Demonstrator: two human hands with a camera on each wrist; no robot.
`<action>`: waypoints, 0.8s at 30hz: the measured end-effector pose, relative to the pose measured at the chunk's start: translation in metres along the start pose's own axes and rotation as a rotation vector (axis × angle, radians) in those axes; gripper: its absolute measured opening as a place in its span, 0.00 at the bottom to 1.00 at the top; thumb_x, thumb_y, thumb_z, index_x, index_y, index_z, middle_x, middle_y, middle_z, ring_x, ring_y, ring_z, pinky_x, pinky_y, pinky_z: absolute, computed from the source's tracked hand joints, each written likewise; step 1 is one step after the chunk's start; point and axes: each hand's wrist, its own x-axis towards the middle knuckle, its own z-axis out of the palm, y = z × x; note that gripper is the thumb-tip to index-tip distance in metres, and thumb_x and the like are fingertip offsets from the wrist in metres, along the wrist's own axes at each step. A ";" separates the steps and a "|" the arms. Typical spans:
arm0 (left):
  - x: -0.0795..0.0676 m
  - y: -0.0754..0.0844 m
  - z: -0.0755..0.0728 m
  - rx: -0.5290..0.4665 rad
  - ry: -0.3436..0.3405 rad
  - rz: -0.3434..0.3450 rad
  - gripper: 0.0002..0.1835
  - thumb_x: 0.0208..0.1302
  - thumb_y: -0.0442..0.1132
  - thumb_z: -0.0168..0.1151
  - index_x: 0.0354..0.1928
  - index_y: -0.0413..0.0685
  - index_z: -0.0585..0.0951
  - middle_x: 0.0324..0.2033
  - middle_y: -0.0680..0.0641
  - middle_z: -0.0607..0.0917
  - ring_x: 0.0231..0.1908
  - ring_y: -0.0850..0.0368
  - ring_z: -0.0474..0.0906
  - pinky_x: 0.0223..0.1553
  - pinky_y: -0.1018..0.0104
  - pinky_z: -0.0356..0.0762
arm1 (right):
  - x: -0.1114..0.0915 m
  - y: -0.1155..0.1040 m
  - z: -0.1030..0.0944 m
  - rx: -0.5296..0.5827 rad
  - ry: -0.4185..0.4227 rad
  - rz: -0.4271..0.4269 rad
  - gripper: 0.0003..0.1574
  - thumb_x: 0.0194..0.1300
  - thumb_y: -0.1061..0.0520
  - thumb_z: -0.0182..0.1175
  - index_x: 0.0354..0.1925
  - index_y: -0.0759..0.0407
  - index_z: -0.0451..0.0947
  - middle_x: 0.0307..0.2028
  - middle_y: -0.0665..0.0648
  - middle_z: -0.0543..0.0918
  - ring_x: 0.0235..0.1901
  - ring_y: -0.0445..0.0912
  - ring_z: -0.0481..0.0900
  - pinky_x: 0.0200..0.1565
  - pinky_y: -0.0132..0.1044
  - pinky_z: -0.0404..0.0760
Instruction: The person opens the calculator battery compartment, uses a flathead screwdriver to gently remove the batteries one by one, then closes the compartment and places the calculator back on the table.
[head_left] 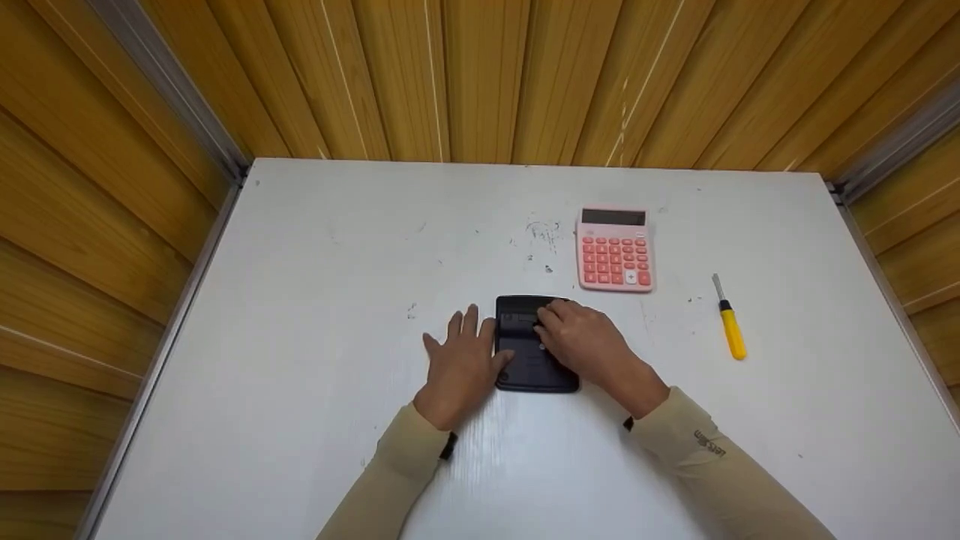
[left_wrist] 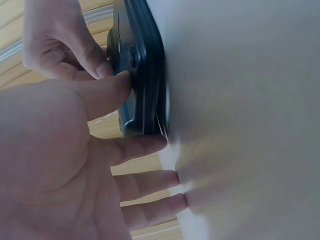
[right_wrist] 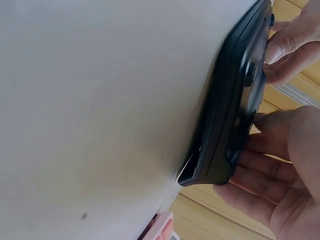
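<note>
A black calculator [head_left: 525, 369] lies back side up on the table, its small round feet showing. My left hand [head_left: 459, 369] is spread flat at its left side. The left thumb [left_wrist: 112, 92] presses on the calculator's edge, and the other left fingers reach straight down to the tabletop. My right hand [head_left: 589, 341] bends over the upper right part of the calculator's back. In the right wrist view the right thumb and curled fingers [right_wrist: 265, 175] bear on the back near one end; the fingertips are partly hidden.
A pink calculator [head_left: 600, 231] lies face up beyond my right hand. Farther right is a screwdriver [head_left: 731, 330] with a yellow and black handle. The white table [head_left: 315, 300] meets a wood-panelled wall [head_left: 480, 82] at the back, with more panels at both sides.
</note>
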 end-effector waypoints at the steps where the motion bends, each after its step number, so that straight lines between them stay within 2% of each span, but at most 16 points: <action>1: 0.000 0.000 0.000 -0.002 0.002 0.000 0.35 0.78 0.62 0.58 0.73 0.44 0.75 0.74 0.35 0.71 0.74 0.36 0.66 0.58 0.22 0.69 | 0.000 0.001 0.000 0.001 0.003 -0.004 0.17 0.72 0.56 0.71 0.51 0.70 0.87 0.43 0.65 0.88 0.44 0.57 0.89 0.44 0.49 0.88; 6: 0.000 0.000 0.000 -0.002 0.013 -0.001 0.35 0.77 0.62 0.59 0.73 0.44 0.75 0.74 0.35 0.71 0.74 0.37 0.66 0.58 0.22 0.70 | 0.001 0.002 0.000 0.017 0.026 -0.015 0.17 0.71 0.57 0.71 0.49 0.70 0.87 0.42 0.65 0.88 0.43 0.57 0.89 0.44 0.49 0.88; 16: 0.001 -0.001 0.001 -0.009 0.008 0.006 0.36 0.78 0.63 0.58 0.73 0.44 0.75 0.74 0.36 0.71 0.74 0.37 0.66 0.59 0.22 0.69 | 0.003 0.003 -0.003 0.059 0.018 0.033 0.14 0.74 0.57 0.69 0.50 0.67 0.84 0.40 0.62 0.88 0.40 0.56 0.89 0.41 0.48 0.88; 21: -0.001 -0.003 0.002 -0.022 0.015 0.016 0.35 0.78 0.62 0.58 0.73 0.43 0.75 0.74 0.34 0.72 0.74 0.36 0.66 0.58 0.21 0.69 | 0.002 0.003 0.002 0.105 0.078 0.021 0.09 0.73 0.61 0.69 0.46 0.63 0.78 0.36 0.60 0.87 0.34 0.54 0.88 0.34 0.47 0.87; 24: -0.001 -0.003 0.000 -0.031 0.012 0.016 0.35 0.78 0.62 0.58 0.73 0.43 0.75 0.74 0.34 0.71 0.74 0.36 0.66 0.58 0.20 0.68 | 0.004 0.003 0.003 0.118 0.111 0.015 0.09 0.73 0.63 0.69 0.45 0.62 0.77 0.36 0.59 0.86 0.33 0.53 0.88 0.33 0.47 0.87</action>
